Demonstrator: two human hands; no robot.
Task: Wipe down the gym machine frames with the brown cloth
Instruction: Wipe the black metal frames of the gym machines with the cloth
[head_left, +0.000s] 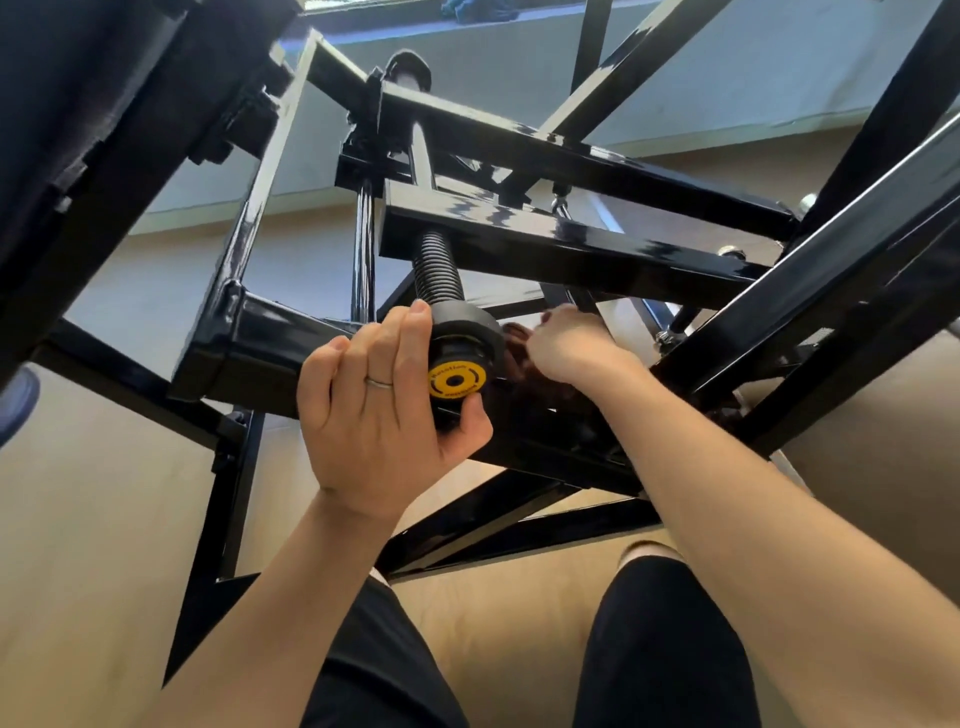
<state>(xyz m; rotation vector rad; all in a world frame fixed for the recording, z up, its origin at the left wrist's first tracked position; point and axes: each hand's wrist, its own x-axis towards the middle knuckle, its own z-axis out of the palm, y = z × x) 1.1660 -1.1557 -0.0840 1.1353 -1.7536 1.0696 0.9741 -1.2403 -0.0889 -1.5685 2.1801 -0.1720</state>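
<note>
Two hands busy: left hand (382, 410) grips knob (457, 382), right hand (569, 345) presses brown cloth (519, 351) on frame (561, 447).

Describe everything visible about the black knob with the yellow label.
The knob is a round black piece, plastic by its look, with a wide collar and a yellow ring label with a dark centre hole on its end face. It caps a black ribbed shaft that passes through a glossy black frame bar. The left hand grips it, fingers over the top and thumb beneath. The label text is unreadable.
</note>
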